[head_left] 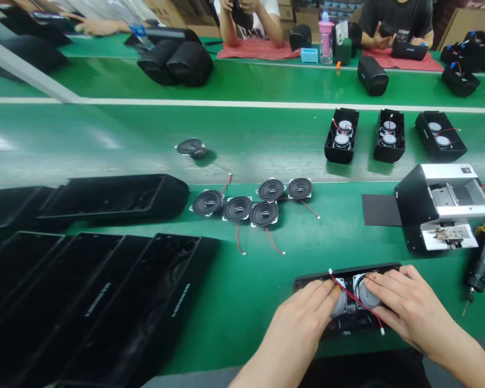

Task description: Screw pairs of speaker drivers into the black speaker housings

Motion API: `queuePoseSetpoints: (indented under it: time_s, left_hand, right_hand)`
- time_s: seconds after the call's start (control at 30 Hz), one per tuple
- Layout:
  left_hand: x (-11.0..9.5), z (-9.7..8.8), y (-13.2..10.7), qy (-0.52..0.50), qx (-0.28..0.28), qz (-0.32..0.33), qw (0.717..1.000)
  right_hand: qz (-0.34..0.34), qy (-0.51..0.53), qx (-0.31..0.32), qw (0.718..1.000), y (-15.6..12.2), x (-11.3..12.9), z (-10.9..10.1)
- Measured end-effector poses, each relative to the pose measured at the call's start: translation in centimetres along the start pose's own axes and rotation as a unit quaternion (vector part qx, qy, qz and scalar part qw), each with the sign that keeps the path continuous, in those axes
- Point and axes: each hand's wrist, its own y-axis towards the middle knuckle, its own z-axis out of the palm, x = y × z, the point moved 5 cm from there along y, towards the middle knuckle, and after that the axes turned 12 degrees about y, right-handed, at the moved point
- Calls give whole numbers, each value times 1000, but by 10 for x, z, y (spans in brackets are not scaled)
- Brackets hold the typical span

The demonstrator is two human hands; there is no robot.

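A black speaker housing (350,324) lies open side up at the bench's near edge. Two round speaker drivers with grey magnets sit inside it. My left hand (301,312) has its fingers pressed together on the left driver (340,306), partly covering it. Over the right driver (366,293), my right hand (408,302) curls its fingers and thumb around the rim. Red wires (358,300) with small white plugs run loosely across both drivers. How firmly each driver is seated is hidden.
Several loose drivers (237,209) lie face up mid-bench. Black housings (117,302) crowd the left. At right stand a screw feeder machine (440,210) and an electric screwdriver (482,264). Housings with drivers (341,134) rest on the far strip. Co-workers (250,21) sit opposite.
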Motion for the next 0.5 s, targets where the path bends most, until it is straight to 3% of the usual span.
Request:
queuePoseSetpoints:
  time_s: [0.5]
  left_hand:
    - [0,13,-6,18,99,1,995]
  right_hand:
    - [1,-10,-7,1000,3,2,-2]
